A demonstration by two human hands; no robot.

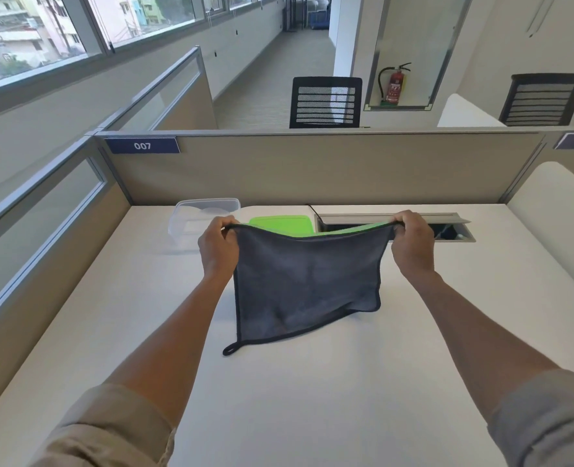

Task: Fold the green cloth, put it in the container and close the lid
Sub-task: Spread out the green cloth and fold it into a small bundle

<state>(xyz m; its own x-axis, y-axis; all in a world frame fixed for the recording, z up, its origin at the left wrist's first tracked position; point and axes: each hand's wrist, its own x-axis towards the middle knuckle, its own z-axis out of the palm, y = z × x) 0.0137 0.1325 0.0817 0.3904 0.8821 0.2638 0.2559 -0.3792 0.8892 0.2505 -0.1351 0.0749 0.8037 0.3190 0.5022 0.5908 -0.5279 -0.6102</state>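
Note:
I hold the cloth (307,281) up by its two top corners above the white desk; its near face is dark grey with a black hem, and a strip of its green far face shows along the top edge. My left hand (218,246) pinches the left corner and my right hand (412,242) the right one. The cloth's lower edge and a small black hanging loop rest on the desk. Behind my left hand stands the clear plastic container (203,217), with no lid on it. The green lid (280,224) lies flat beside it, partly hidden by the cloth.
A beige partition (312,166) closes off the desk's far edge and another runs along the left side. A grey cable hatch (447,227) stands open in the desk behind my right hand. White desk surface (312,399) stretches toward me.

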